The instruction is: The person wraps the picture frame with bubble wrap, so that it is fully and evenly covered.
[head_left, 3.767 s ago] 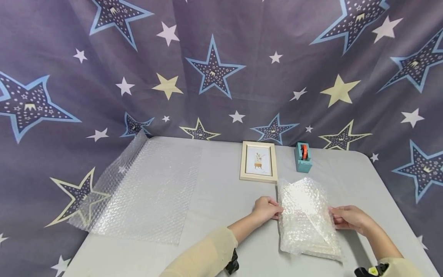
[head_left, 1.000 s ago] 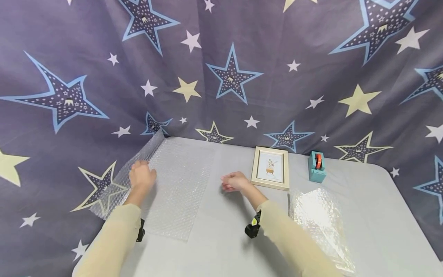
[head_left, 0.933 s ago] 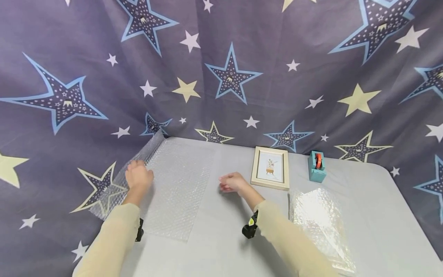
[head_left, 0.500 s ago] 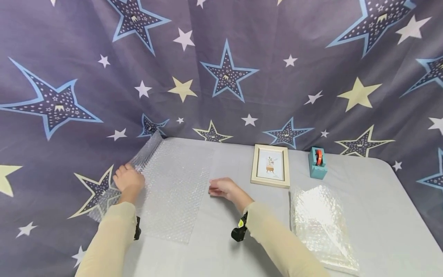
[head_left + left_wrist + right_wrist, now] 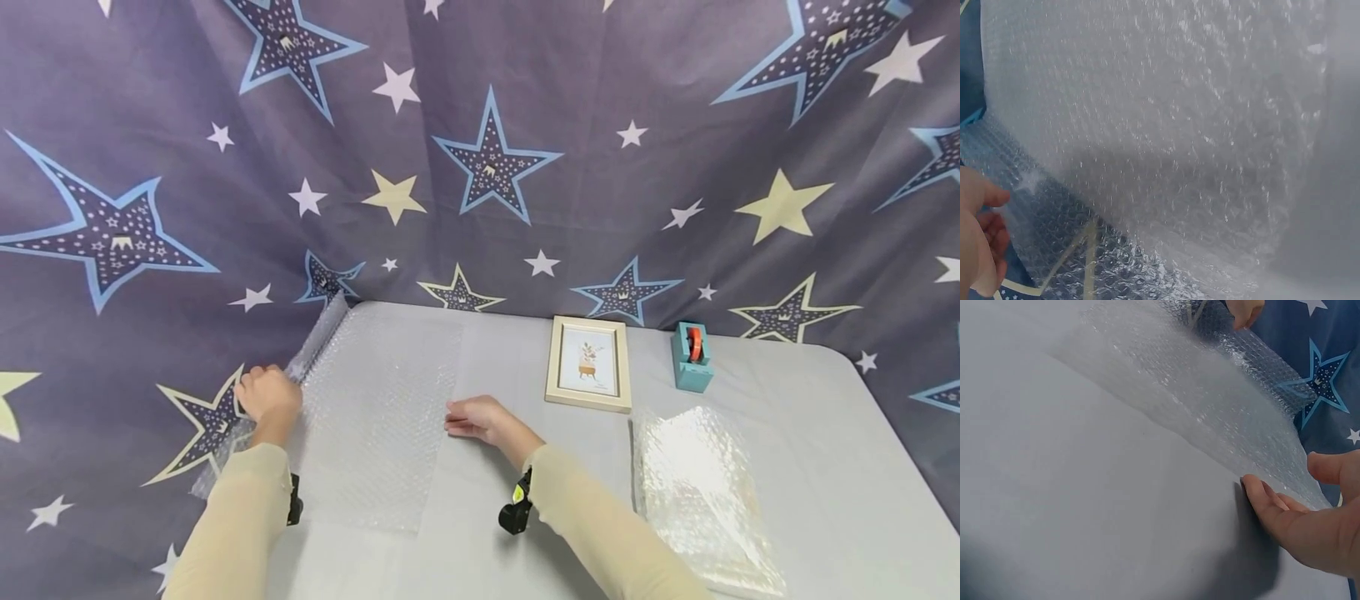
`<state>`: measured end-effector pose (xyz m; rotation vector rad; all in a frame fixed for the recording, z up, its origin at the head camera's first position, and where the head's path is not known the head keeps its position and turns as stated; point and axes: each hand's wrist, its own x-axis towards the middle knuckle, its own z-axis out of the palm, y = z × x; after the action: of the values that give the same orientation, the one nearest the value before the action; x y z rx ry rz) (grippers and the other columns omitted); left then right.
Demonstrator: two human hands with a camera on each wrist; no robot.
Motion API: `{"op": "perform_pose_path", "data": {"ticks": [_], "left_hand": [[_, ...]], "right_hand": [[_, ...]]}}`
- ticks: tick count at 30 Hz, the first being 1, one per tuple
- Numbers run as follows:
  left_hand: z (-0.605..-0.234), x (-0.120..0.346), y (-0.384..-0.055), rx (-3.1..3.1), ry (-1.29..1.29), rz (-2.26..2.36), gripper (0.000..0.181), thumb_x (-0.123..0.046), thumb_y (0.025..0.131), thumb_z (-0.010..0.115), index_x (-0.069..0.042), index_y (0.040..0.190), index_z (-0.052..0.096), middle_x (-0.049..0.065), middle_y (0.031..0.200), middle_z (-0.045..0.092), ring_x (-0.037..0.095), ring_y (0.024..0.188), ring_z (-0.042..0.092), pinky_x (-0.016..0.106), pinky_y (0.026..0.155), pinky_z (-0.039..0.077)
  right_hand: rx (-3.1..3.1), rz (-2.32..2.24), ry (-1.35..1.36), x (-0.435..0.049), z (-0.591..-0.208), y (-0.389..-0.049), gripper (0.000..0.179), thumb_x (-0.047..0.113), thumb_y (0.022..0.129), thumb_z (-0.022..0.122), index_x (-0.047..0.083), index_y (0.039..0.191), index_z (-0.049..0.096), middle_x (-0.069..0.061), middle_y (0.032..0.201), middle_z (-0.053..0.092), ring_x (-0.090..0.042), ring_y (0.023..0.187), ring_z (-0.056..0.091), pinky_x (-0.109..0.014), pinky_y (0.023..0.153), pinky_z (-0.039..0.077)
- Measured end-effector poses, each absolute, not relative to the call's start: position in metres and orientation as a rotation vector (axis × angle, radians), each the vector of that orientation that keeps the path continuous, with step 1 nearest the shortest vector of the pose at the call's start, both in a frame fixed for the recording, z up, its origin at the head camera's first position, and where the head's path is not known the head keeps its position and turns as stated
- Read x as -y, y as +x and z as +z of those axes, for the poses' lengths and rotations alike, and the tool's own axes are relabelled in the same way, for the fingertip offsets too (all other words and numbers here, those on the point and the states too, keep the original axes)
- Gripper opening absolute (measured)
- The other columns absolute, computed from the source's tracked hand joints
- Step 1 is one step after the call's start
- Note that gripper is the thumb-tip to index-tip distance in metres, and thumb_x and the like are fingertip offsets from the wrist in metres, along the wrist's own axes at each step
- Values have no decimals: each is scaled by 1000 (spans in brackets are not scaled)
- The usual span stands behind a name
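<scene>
A sheet of clear bubble wrap (image 5: pixel 375 417) lies on the left of the table, its left part hanging past the edge. My left hand (image 5: pixel 268 393) is at that overhanging part, fingers curled on its outer edge; the left wrist view shows the thumb and bent fingers of this hand (image 5: pixel 982 231) over the plastic. At the opposite long edge is my right hand (image 5: pixel 483 418), fingertips right at the bubble wrap's border. In the right wrist view its fingers (image 5: pixel 1266 503) are extended together, with the thumb held apart from them.
A light wooden picture frame (image 5: pixel 588 363) with a plant print lies at the back. Right of it stands a teal tape dispenser (image 5: pixel 692 358) with an orange roll. A bubble-wrapped flat package (image 5: pixel 705 500) rests at front right. A star-patterned curtain (image 5: pixel 480 250) borders the table (image 5: pixel 810 433).
Both hands have left the wrapped package for the bubble wrap sheet. Over the last second, the left hand moved left and lower along the overhang, and the right hand moved left to the near border.
</scene>
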<state>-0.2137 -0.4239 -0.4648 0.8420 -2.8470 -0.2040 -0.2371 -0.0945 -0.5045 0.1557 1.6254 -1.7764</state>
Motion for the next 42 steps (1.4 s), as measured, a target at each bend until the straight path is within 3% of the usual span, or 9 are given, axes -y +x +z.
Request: {"op": "perform_pose_path", "data": {"ticks": [6, 10, 17, 26, 35, 42], "left_hand": [[-475, 418, -215, 2730, 743, -392, 26, -9, 93, 39, 7, 102, 57, 34, 106, 58, 53, 102, 53, 59, 87, 45], [-480, 412, -220, 2662, 664, -549, 19, -10, 99, 41, 2, 101, 54, 33, 101, 63, 53, 94, 60, 60, 78, 47], [-480, 401, -227, 2552, 552, -706, 14, -7, 98, 48, 3, 99, 58, 28, 97, 66, 50, 93, 61, 58, 80, 47], [-475, 395, -240, 2384, 577, -815, 16, -5, 95, 51, 4, 97, 64, 24, 90, 68, 39, 82, 63, 48, 78, 50], [-452, 387, -264, 2349, 628, -905, 20, -9, 97, 50, 3, 104, 64, 24, 100, 68, 35, 90, 61, 46, 87, 49], [-438, 374, -275, 2309, 608, -937, 19, -8, 95, 54, 4, 103, 67, 23, 98, 69, 28, 83, 60, 35, 77, 49]], "right_hand": [[-1641, -1781, 182, 96, -508, -232, 32, 6, 95, 57, -12, 121, 56, -7, 80, 66, -10, 68, 63, -32, 87, 59], [-1683, -1787, 199, 92, -507, -230, 32, 6, 94, 59, -12, 121, 57, -4, 74, 64, -9, 63, 63, -28, 77, 61], [-1817, -1759, 235, 74, -507, -233, 22, 2, 91, 61, -8, 110, 65, -1, 67, 63, -6, 58, 61, -19, 60, 59], [-1834, -1791, 319, 43, -508, -238, 15, -3, 87, 64, -9, 101, 64, -1, 62, 64, -6, 55, 63, -19, 58, 59], [-1787, -1831, 290, 32, -512, -229, 15, -5, 86, 64, -12, 99, 64, -3, 61, 62, -8, 55, 63, -24, 65, 61], [-1763, -1887, 296, 33, -514, -221, 16, -6, 86, 63, -14, 101, 62, -3, 61, 63, -8, 55, 65, -25, 66, 61]]}}
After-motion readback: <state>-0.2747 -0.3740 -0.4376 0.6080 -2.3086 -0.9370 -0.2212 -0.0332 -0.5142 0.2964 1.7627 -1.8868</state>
